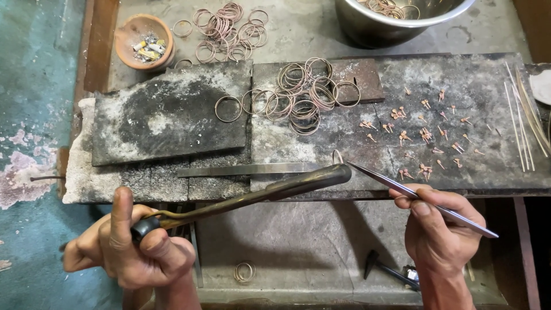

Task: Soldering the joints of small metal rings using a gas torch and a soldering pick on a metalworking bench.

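Left hand [129, 244] is clenched round the black grip of a long dark torch [252, 192], thumb up, nozzle pointing right toward a small ring [337, 156] on the slab. Right hand [442, 229] pinches slim metal tweezers [402, 188], tips touching or just beside that ring; view's too small to tell if they grip it.

Step in hand, by my read: joining work on one ring, torch aimed and tweezers steadying the piece on the charred stone slab [459, 92]. Next move prob. calls for a steady tweezer tip and the nozzle kept close w/o nudging the ring.

Nearby: a pile of wire rings [298, 95], tiny copper-coloured bits [425, 135] scattered to the right, thin rods [525, 115] at far right, flat steel strip [241, 170], clay dish [143, 41], steel bowl [396, 20].
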